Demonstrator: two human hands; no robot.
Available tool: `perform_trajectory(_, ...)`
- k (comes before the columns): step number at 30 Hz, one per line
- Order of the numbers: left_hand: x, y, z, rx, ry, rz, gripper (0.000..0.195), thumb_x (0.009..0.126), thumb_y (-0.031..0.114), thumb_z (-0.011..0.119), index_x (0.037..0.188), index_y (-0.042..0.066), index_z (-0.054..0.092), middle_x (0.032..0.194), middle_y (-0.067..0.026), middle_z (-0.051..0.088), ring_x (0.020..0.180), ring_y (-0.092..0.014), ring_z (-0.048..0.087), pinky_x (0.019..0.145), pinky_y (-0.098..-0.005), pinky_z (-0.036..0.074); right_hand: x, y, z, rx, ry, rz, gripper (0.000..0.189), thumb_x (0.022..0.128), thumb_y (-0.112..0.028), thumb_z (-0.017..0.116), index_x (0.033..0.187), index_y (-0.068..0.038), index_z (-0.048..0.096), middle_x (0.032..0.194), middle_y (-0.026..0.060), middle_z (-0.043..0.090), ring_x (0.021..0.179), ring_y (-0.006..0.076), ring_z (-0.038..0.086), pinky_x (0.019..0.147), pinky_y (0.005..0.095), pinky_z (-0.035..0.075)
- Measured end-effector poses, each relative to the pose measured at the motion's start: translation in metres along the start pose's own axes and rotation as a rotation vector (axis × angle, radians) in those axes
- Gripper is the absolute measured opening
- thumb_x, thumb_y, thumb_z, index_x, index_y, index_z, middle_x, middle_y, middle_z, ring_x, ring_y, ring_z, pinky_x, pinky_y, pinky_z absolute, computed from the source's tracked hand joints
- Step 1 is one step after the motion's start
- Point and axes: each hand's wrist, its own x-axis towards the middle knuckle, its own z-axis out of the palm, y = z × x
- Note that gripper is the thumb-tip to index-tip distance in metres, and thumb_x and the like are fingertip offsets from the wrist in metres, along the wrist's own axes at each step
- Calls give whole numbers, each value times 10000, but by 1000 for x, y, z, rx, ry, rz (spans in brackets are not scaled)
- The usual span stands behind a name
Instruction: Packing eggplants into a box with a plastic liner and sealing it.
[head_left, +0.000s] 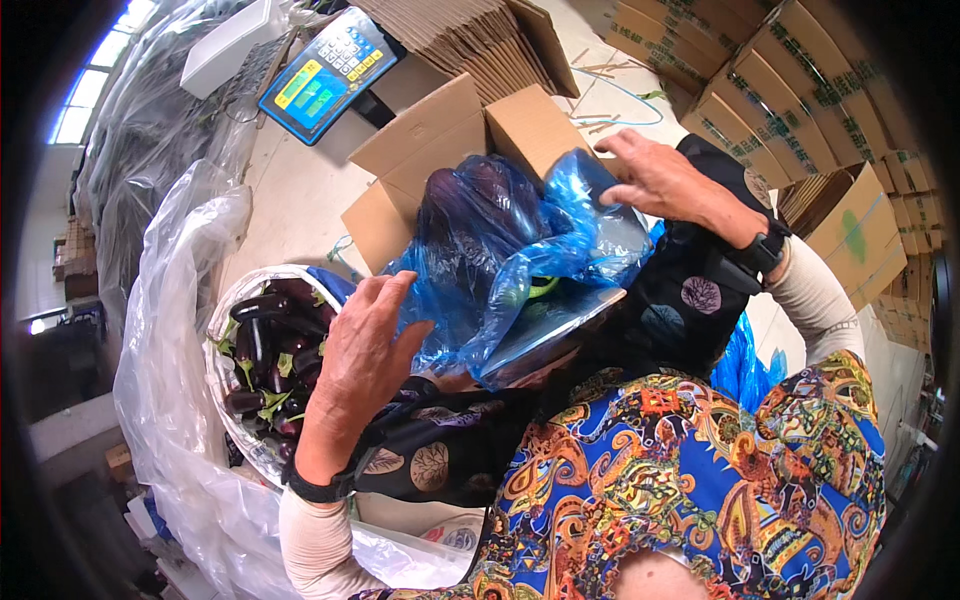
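Note:
A cardboard box (442, 142) stands before me with its flaps raised. Inside it, a translucent blue plastic bag (480, 232) covers dark eggplants, and its loose edges bunch towards me. My left hand (367, 337) is at the bag's left edge, fingers apart; whether it touches the film is unclear. At the upper right, my right hand (652, 176) is spread beside the bunched film and the box's right flap, holding nothing visible. Left of my left hand, a round white-lined basket (217, 352) holds many loose eggplants (259, 345) with green stems.
A blue scale display (326, 75) stands beyond the box, near flattened cardboard (465, 45). Stacked printed cartons (795, 105) rise at the upper right. Clear plastic sheeting (157, 360) surrounds the basket's left side. More blue film (746, 364) lies by my right side.

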Motion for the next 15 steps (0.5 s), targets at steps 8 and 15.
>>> perform_trajectory(8,-21,-2,42,-140,-98,-110,583,776,126,716,1285,-2,462,1230,-220,527,1094,-388,539,920,-385,446,0,-80,-1,878,-602,-369,76,796,-67,645,835,-5,628,720,89,607,694,215,587,660,319,460)
perform_trajectory(15,-37,37,67,-1015,278,-542,537,866,82,617,1343,9,382,1325,-177,426,1128,-267,516,831,-333,538,-21,-34,-10,720,-152,223,306,910,-313,566,882,-10,600,721,28,566,655,104,539,568,260,433)
